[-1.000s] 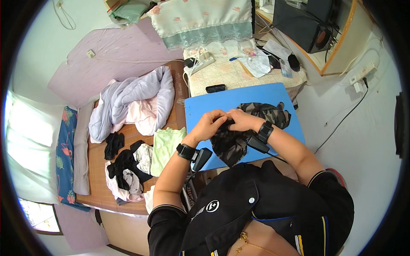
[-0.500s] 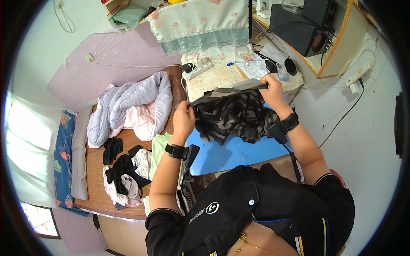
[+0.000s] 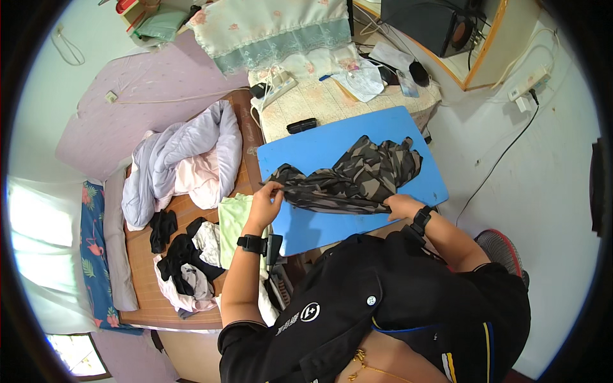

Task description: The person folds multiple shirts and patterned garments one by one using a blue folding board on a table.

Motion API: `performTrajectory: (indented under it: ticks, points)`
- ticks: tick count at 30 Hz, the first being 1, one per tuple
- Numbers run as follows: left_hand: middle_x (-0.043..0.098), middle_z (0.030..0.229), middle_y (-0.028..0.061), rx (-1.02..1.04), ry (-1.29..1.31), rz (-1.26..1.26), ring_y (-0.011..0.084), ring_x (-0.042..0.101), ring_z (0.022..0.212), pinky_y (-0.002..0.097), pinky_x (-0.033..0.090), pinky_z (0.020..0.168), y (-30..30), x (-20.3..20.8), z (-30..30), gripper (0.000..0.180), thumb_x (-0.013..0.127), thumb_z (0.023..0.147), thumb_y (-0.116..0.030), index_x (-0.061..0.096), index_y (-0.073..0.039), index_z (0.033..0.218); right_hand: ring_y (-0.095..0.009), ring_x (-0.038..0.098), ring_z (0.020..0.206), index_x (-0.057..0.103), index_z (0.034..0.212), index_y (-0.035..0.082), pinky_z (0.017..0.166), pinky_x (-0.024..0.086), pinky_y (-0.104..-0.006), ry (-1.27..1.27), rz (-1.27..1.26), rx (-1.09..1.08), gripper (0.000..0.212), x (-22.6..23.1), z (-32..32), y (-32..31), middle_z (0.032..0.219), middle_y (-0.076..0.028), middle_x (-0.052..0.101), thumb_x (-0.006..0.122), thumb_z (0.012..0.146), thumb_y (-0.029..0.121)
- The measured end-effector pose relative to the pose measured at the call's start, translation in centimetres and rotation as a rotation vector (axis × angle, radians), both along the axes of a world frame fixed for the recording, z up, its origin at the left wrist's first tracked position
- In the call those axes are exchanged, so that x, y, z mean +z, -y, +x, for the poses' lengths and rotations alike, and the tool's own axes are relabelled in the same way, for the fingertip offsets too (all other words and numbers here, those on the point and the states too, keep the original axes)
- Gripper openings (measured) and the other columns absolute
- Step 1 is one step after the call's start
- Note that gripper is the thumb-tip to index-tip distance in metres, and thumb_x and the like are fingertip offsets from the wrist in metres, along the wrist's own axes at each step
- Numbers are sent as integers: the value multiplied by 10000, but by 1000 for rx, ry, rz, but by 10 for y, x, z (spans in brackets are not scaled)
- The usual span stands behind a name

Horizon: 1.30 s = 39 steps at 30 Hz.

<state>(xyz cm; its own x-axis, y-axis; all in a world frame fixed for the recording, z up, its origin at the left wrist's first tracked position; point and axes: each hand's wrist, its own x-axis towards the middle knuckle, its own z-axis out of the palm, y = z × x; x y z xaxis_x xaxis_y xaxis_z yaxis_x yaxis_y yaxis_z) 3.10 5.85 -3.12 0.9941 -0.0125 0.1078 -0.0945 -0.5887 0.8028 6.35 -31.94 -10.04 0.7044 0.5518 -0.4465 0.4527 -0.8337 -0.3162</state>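
Observation:
A crumpled camouflage garment (image 3: 357,175) in dark green, brown and black lies across the blue tabletop (image 3: 319,236). Its near edge is drawn fairly straight between my two hands. At the left end of that edge, my left hand (image 3: 267,201) pinches the cloth over the table's left side. My right hand (image 3: 403,207) is closed on the same edge near the front right, its fingertips partly hidden. The bunched far part of the garment spreads toward the right. Whether it is a shirt or trousers I cannot tell.
Behind the blue table is a cloth-covered surface (image 3: 306,96) with a black case (image 3: 301,126), a power strip (image 3: 279,90) and papers (image 3: 364,83). To the left, a bed holds a grey-lilac quilt (image 3: 172,156), a light green cloth (image 3: 235,223) and piled clothes (image 3: 185,265). A cable (image 3: 504,159) hangs at right.
Both hands have come down toward me, lowering the garment from above the table onto it. More of the blue top and the black case now show.

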Motion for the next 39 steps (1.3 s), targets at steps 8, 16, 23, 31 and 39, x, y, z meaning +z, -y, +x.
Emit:
performTrajectory:
  ticks: [8,16,23,31,39]
  points:
    - [557,815,160,-38,-151,267,286,575,709,334,467,645,-10,-44,-28,213,599,658,-49,525,17,846,-323,552,715,509,839,33,652,392,-410,392,204,-341,220,4,-1,-6,707,-174,570,573,631,65]
    - [586,867,182,-202,-272,381,332,559,810,382,450,719,-6,-54,-42,209,575,692,-127,589,-6,861,-342,559,789,569,860,37,676,449,-410,-168,68,121,361,10,-3,-7,820,-167,591,669,647,311]
    - [589,854,176,-174,-267,359,341,551,820,382,447,735,-3,-63,-47,193,525,723,-121,605,-20,867,-317,544,637,535,676,43,534,418,-408,150,425,-216,261,8,8,-34,652,-121,561,575,739,293]
    - [592,849,169,-172,-241,373,320,565,820,350,455,720,2,-53,-43,204,526,702,-95,587,-3,874,-318,539,735,530,807,-16,627,450,-410,403,128,-185,329,-29,29,-55,771,-177,539,566,753,307]
    - [594,780,175,-98,-331,361,319,578,752,353,465,671,-7,-69,-58,212,546,671,-115,580,-1,847,-147,512,594,543,766,3,504,408,-274,-118,1305,-741,158,-12,61,30,696,-67,530,521,800,156]
